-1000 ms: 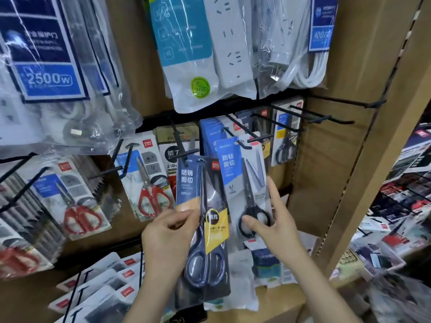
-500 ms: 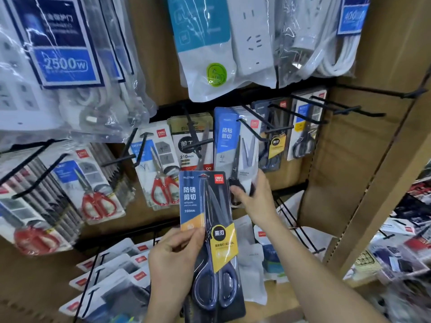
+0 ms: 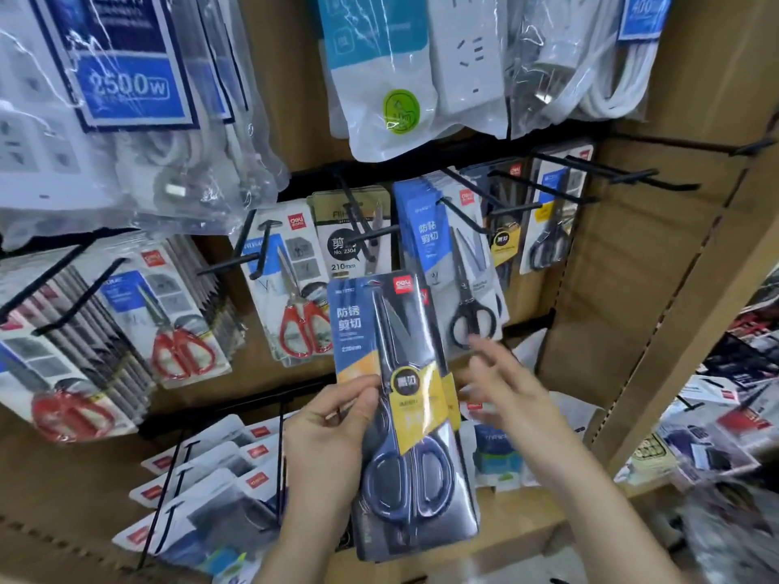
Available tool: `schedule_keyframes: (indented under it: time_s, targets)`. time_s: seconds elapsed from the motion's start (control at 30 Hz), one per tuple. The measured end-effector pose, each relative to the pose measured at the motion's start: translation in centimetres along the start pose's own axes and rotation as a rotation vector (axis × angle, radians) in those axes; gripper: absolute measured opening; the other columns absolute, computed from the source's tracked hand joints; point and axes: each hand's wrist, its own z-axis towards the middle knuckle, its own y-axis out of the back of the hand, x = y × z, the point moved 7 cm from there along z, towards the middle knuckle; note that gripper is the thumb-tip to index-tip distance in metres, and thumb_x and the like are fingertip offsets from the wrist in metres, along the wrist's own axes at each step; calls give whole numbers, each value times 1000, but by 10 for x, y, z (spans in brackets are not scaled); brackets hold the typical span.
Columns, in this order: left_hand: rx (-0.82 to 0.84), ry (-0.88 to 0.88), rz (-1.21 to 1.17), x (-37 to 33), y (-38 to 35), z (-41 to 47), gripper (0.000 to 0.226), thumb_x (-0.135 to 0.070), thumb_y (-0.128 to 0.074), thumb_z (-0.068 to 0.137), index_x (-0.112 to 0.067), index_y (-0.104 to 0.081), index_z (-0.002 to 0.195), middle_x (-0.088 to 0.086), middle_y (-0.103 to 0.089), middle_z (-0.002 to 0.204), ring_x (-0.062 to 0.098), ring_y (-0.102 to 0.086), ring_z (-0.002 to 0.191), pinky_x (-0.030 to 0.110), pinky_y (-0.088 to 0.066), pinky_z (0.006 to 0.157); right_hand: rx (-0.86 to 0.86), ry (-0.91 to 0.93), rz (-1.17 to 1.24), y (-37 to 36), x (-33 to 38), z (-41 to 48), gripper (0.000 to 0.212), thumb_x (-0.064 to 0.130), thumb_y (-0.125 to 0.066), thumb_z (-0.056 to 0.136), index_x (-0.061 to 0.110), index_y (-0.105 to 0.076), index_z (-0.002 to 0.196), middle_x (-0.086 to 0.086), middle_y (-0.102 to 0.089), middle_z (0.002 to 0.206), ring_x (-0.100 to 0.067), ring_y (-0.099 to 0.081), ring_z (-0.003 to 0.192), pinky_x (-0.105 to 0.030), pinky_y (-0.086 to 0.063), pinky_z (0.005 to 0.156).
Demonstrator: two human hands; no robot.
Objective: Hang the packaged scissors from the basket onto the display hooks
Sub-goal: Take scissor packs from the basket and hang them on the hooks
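I am looking at a brown cardboard-backed display wall (image 3: 632, 288), where black display hooks (image 3: 691, 143) are sticking out and bagged power strips (image 3: 421, 69) are hanging along the top row. Carded scissors are filling the row beneath: red-handled packs (image 3: 301, 314) to the left, a black-handled pack (image 3: 463, 280) in the middle, and a yellow-labelled pack (image 3: 503, 242) further right. The basket is not showing in this view.

The left hand (image 3: 324, 440) is gripping the packaged scissors (image 3: 396, 373), with the thumb lying on the front of the card near its left edge and the fingers wrapping behind. The pack is standing upright in front of the middle hooks, touching none of them, and a second card seems to be sitting behind it. The right hand (image 3: 510, 385) is hovering just right of the pack, fingers spread and holding nothing, though motion is blurring it.

I am judging the pack to be light, with a stiff card back and a glossy clear blister that is likely slippery. Most of the weight is probably sitting low, at the handles. I am thinking the best hold is a pinch on the card's side edges around mid-height, leaving the top edge free to slide onto a hook.
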Motion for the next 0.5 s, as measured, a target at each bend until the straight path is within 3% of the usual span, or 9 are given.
schedule_keyframes:
  time_s: [0.07, 0.13, 0.23, 0.4, 0.5]
  targets:
    - [-4, 50, -62, 5, -4, -2, 32, -4, -69, 84, -32, -80, 75, -5, -78, 87, 9, -71, 84, 31, -54, 83, 153, -106, 144, -19, -12, -21, 34, 29, -55, 96, 32, -59, 130, 4, -74, 102, -12, -69, 92, -32, -55, 88]
    - [24, 61, -118, 7, -9, -5, 26, -6, -66, 84, -28, -78, 89, -1, -78, 94, 14, -72, 88, 27, -56, 78, 144, -90, 199, -22, -18, -29, 27, 18, -52, 98, 21, -66, 121, -8, -76, 102, -20, -70, 92, -29, -56, 79]
    - [78, 45, -113, 9, -11, -9, 35, -3, -62, 90, -32, -69, 110, 3, -78, 96, 17, -73, 89, 31, -53, 75, 103, -4, 167, -12, -13, -34, 28, 23, -57, 93, 13, -66, 118, -11, -76, 100, -24, -72, 95, -32, -52, 87]
    - [141, -41, -5, 4, -10, -12, 42, 1, -57, 94, -36, -76, 97, -6, -75, 107, 11, -68, 102, 29, -47, 88, -41, 77, 217, 20, -6, -41, 26, 22, -59, 85, 14, -71, 108, -10, -77, 95, -21, -72, 91, -25, -53, 84]
    - [172, -99, 21, -4, -12, -16, 38, 2, -56, 93, -29, -78, 96, -11, -75, 107, 8, -67, 107, 26, -51, 94, -217, 66, 293, 50, -12, -45, 23, 16, -55, 93, 13, -72, 107, -13, -76, 101, -21, -71, 92, -36, -52, 89]
